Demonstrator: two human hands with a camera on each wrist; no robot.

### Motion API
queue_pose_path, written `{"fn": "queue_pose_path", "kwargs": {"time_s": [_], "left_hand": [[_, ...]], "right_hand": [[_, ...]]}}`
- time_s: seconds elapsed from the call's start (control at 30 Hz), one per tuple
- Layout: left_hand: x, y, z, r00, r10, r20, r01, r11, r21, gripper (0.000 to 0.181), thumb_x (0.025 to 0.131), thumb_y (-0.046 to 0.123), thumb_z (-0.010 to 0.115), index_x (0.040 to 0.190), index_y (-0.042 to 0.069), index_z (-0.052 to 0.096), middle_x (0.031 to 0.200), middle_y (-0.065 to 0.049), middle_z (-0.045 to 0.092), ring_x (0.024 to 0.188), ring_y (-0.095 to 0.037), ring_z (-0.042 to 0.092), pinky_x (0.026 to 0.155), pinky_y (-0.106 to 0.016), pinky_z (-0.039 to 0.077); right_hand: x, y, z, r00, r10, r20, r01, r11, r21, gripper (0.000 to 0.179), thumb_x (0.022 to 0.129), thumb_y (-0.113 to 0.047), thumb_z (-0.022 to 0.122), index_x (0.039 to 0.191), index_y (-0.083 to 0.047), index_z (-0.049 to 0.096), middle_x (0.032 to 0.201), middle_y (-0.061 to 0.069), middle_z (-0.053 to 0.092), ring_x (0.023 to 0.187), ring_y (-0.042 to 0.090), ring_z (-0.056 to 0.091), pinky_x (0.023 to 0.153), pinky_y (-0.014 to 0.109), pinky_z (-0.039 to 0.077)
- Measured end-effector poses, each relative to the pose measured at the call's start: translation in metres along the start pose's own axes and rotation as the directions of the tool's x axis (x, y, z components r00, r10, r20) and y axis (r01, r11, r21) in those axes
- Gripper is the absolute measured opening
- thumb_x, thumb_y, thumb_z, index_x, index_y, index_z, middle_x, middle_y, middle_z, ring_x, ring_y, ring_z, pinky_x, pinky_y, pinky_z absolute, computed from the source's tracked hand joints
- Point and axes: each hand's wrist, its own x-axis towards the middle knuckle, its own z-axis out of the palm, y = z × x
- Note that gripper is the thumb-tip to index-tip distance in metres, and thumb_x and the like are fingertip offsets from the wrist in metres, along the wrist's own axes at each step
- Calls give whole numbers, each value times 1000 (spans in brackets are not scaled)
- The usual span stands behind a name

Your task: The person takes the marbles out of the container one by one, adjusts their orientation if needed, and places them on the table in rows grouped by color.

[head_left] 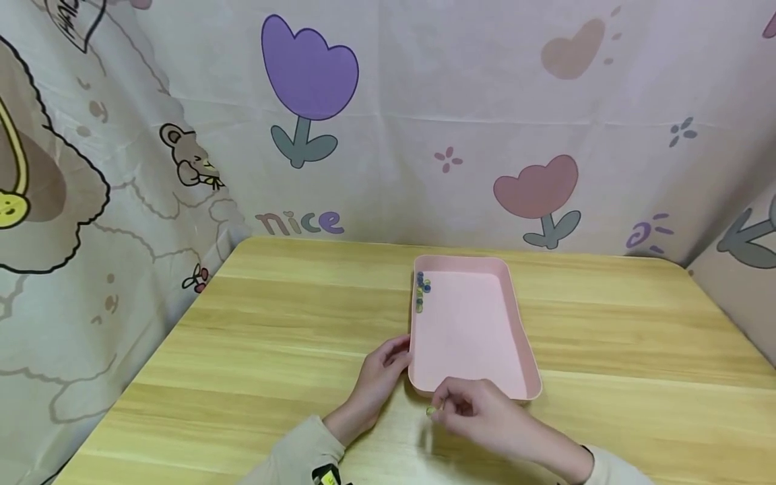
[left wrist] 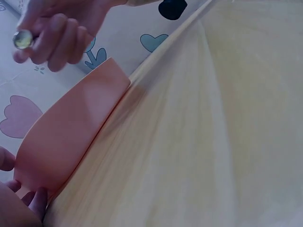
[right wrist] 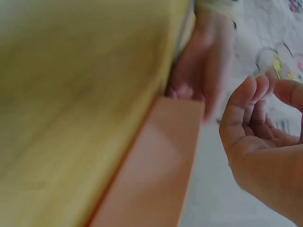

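A shallow pink tray [head_left: 475, 330] lies on the wooden table in the head view. Along its left wall, toward the far end, sit several small blue and yellow-green glass marbles [head_left: 419, 302]. My left hand [head_left: 377, 380] rests against the tray's near left side, its fingertips touching the outer wall near the corner in the left wrist view. Just over the tray's near edge, my right hand [head_left: 485, 412] pinches a clear yellow-green marble [left wrist: 22, 39] between thumb and fingertips. In the right wrist view the fingers mostly hide that marble.
The wooden table [head_left: 291, 323] extends on both sides of the tray. A printed cloth [head_left: 412, 67] with flowers and hearts hangs behind the table and along its sides. A dark round object [left wrist: 172, 8] shows near the right sleeve in the left wrist view.
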Motion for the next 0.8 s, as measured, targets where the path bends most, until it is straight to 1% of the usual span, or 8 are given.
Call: {"fn": "queue_pose_path", "kwargs": {"time_s": [0.13, 0.27, 0.33, 0.47, 0.57, 0.7, 0.8], "left_hand": [[-2, -1, 0, 1000, -5, 5, 5, 1000, 1, 42, 97, 12, 56, 134, -5, 51, 127, -18, 58, 117, -29, 54, 99, -35, 46], [-1, 0, 0, 1000, -3, 2, 3, 1000, 5, 41, 97, 11, 55, 135, -5, 51, 128, -18, 57, 118, -29, 54, 99, -35, 46], [0, 0, 0, 1000, -2, -1, 2, 1000, 6, 41, 97, 11, 55, 134, -5, 51, 128, -18, 57, 118, -29, 54, 99, -34, 46], [0, 1, 1, 1000, -2, -5, 2, 1000, 3, 41, 97, 11, 55, 135, -5, 51, 128, -18, 57, 117, -28, 54, 99, -34, 46], [0, 1, 0, 1000, -6, -12, 6, 1000, 3, 41, 97, 12, 55, 135, -4, 51, 129, -18, 57, 117, -27, 54, 99, -33, 45], [-1, 2, 0, 1000, -7, -13, 7, 1000, 7, 41, 97, 13, 55, 135, -4, 51, 129, -17, 57, 117, -27, 54, 99, -33, 45], [0, 2, 0, 1000, -7, -5, 7, 1000, 11, 41, 97, 12, 55, 135, -4, 51, 128, -18, 57, 117, -28, 54, 98, -33, 46]], "right_hand": [[-5, 2, 6, 999, 16, -39, -19, 997, -75, 5, 89, -11, 65, 88, -14, 62, 69, -16, 52, 59, -3, 44, 50, 18, 42], [-7, 4, 10, 997, 57, -47, -60, 995, -78, 4, 90, -13, 65, 90, -14, 61, 65, -16, 51, 55, -4, 42, 48, 17, 40], [-7, 6, 12, 997, 75, -23, -76, 995, -64, 4, 91, -14, 64, 89, -14, 60, 62, -17, 51, 52, -4, 42, 46, 17, 39], [-6, 10, 18, 993, 103, 53, -102, 994, -30, 7, 92, -15, 63, 87, -15, 58, 53, -17, 51, 45, -5, 42, 44, 15, 36], [-4, 12, 23, 988, 122, 92, -122, 993, 1, 7, 92, -15, 62, 87, -15, 57, 53, -15, 53, 45, -4, 43, 43, 13, 33], [-2, 16, 30, 983, 156, 93, -162, 985, 64, 7, 90, -12, 63, 86, -14, 59, 54, -13, 54, 47, -3, 45, 45, 13, 34], [-2, 19, 35, 984, 165, 59, -170, 981, 95, 5, 89, -10, 64, 85, -13, 61, 56, -12, 53, 51, -2, 48, 50, 14, 39]]}}
